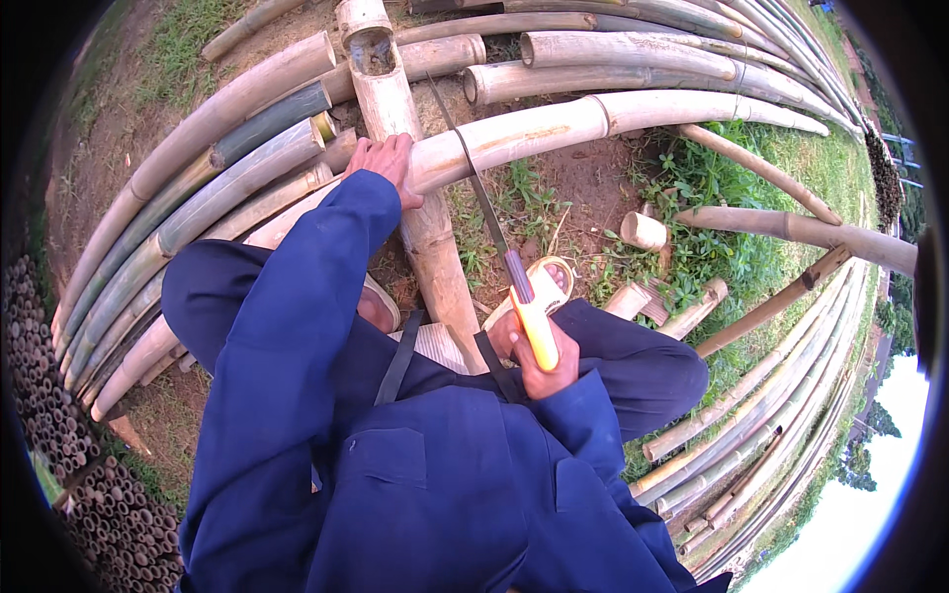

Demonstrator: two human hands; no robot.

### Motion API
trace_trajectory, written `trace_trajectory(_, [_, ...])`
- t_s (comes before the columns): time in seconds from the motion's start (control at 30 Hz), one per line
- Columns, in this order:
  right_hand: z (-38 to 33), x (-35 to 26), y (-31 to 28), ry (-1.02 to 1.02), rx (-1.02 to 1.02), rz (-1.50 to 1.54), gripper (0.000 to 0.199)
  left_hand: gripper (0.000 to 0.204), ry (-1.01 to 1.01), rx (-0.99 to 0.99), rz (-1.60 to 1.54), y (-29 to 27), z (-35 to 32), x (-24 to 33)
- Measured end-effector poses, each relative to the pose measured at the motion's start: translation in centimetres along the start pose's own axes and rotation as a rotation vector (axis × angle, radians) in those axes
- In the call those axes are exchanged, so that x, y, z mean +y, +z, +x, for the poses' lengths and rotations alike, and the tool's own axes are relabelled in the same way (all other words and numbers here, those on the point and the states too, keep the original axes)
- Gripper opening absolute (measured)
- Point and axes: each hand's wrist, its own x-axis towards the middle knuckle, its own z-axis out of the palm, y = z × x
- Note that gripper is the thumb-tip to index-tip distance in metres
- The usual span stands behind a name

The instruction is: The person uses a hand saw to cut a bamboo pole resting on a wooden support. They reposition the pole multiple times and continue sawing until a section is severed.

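Note:
My right hand is wrapped around the yellow handle of a hand saw, close to my right knee. The saw's long, narrow blade points away from me and lies across a thick, pale bamboo pole. Just left of the blade, my left hand grips the pole from above, its fingers curled over the far side. Beneath the pole runs a bamboo support, with an opening cut near its far end. Whether the blade sits in a cut cannot be made out.
More bamboo poles lie side by side at the left, others at the far side and right. A short bamboo offcut rests on the soil near weeds. My sandalled foot is beside the saw. Stacked cut bamboo fills the lower left.

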Motion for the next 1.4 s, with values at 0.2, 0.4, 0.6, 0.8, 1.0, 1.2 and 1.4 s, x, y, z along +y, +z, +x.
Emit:
trace_trajectory(0.2, [2.8,0.7,1.0,0.127,0.036,-0.044,0.014,0.078,0.01,-0.018,-0.011,0.6,0.1,0.2])
trace_trajectory(0.4, [7.1,3.1,3.1,-0.087,0.061,-0.005,0.016,0.076,0.007,0.035,-0.021,0.5,-0.5,0.5])
trace_trajectory(0.6, [6.6,0.1,1.3,-0.237,0.076,-0.335,0.012,0.076,0.017,-0.045,-0.064,0.6,-0.8,0.9])
trace_trajectory(0.8, [6.0,1.1,2.7,-0.147,0.115,-0.163,0.01,0.08,0.028,0.048,-0.019,1.0,-0.9,0.8])
trace_trajectory(1.0, [5.4,-1.1,2.4,-0.233,0.175,-0.086,0.008,0.081,-0.001,-0.019,-0.139,-1.2,-1.1,1.0])
trace_trajectory(1.2, [7.1,0.4,3.3,-0.188,0.198,-0.062,0.005,0.081,-0.03,0.039,-0.128,0.0,-0.7,0.1])
trace_trajectory(1.4, [6.0,-0.3,2.3,-0.353,0.204,-0.178,0.005,0.079,0.019,-0.008,-0.189,-1.8,-0.7,-0.4])
